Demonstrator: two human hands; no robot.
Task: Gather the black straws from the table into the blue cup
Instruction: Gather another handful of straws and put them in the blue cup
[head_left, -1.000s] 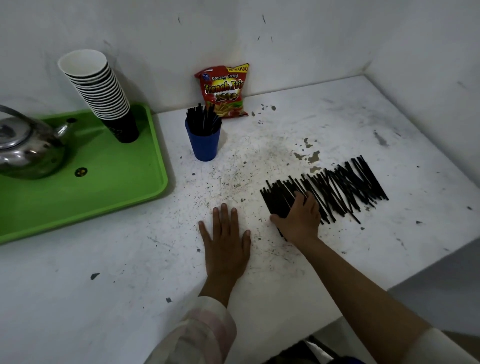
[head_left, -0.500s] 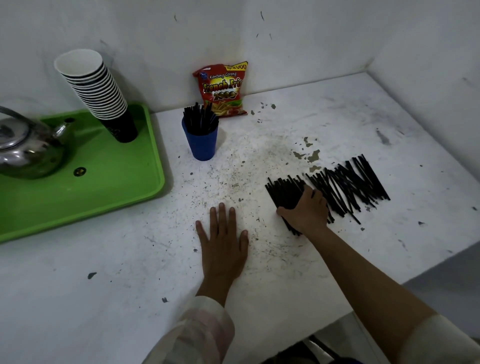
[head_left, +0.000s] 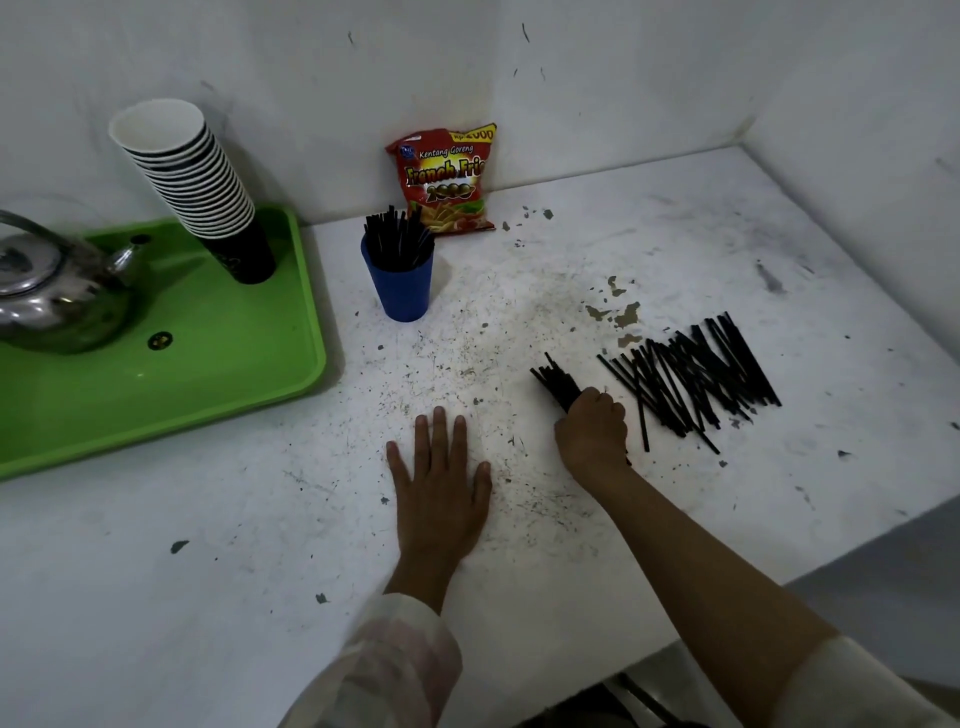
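Black straws (head_left: 557, 384) fill our right hand (head_left: 592, 434), its fingers wrapped tight around a small bundle at the middle of the tabletop (head_left: 519, 545), tips pointing toward the back wall. Just beside that fist, toward the right edge, the loose pile of straws (head_left: 691, 382) lies flat. Our left hand (head_left: 441, 488) rests palm-down, fingers spread, holding nothing. Near the back edge the blue cup (head_left: 400, 283) stands upright with straws inside, beside the green tray (head_left: 171, 384).
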